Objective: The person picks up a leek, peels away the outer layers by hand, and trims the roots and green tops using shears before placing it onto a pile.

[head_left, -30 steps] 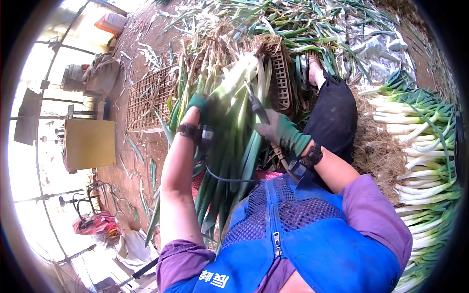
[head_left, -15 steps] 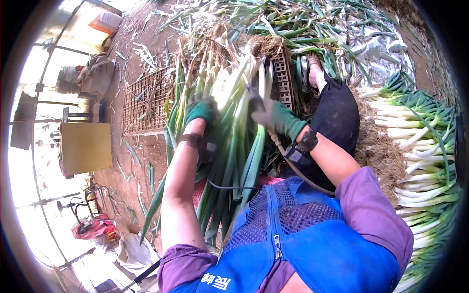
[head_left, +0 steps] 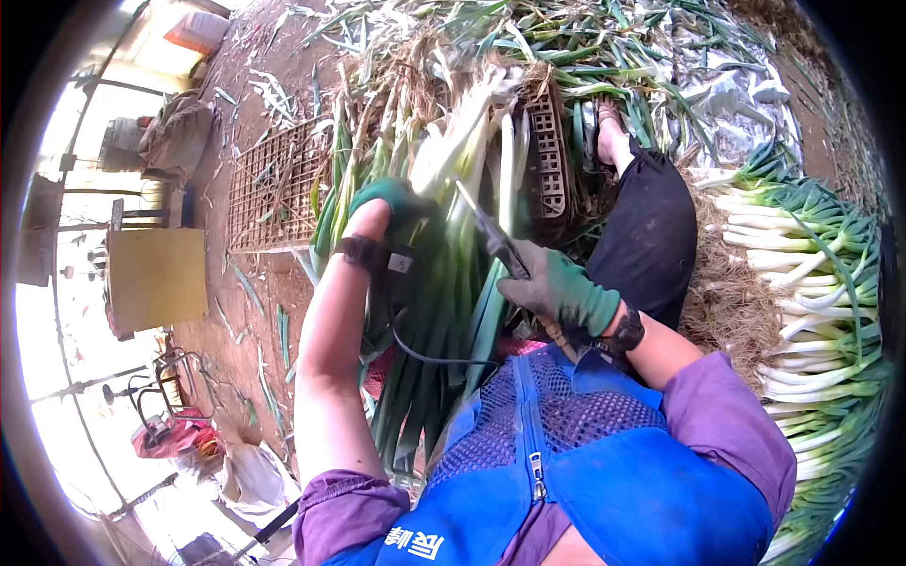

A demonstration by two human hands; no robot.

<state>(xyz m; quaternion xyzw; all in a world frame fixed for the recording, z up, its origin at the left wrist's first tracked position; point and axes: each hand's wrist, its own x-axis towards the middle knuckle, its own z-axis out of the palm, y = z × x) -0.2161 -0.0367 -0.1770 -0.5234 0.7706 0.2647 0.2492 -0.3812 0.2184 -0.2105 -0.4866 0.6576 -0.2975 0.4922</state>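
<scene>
My left hand, in a green and dark glove, is closed on leeks at the left side of a long bunch. Their white ends and roots point away from me and their green leaves hang toward my lap. My right hand, gloved the same way, is wrapped round a dark nozzle tool with a thin pale tip. The tip points at the leeks, and a hose runs from the tool's lower end toward my body.
A brown plastic crate stands beyond my right hand, and a brown grid crate lies at the left. Trimmed leeks are lined up at the far right beside loose roots. Leaf scraps cover the ground ahead.
My right hand has drawn back toward my body with the tool, whose tip now shows clearly. My left hand has shifted slightly, still at the leeks.
</scene>
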